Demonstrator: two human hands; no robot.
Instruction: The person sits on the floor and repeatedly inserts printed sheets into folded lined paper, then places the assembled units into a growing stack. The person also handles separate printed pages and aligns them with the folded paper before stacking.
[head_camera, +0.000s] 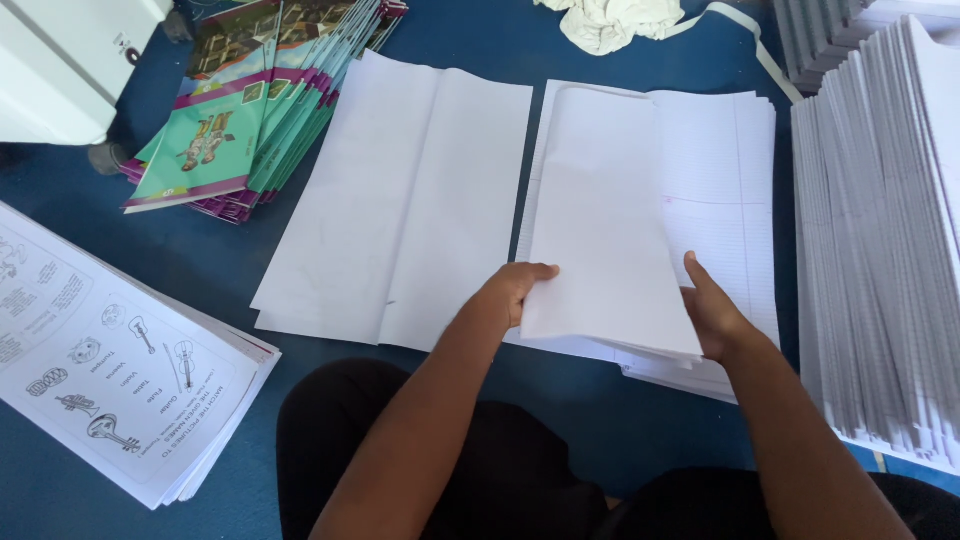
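Folded white sheets (608, 225), a narrow bundle doubled along its length, sit at the centre of the frame, raised slightly above a stack of ruled paper (720, 190) on the blue floor (120, 230). The left hand (512, 292) pinches the bundle's near left corner, thumb on top and fingers curled beneath; the right hand (712, 315) clamps the near right edge, thumb up along the fold. Holding both corners seems meant to keep the loose leaves square.

At ten o'clock from the bundle lies an opened blank spread (400, 200), set flat and apart. Colourful booklet covers (250, 100) fan out at eleven o'clock. Printed worksheets with drawn instruments (110, 370) rest at eight o'clock, and tall staggered piles of white paper (880, 250) stand at three o'clock, within arm's reach. Crumpled cloth (610, 22) lies at twelve o'clock.
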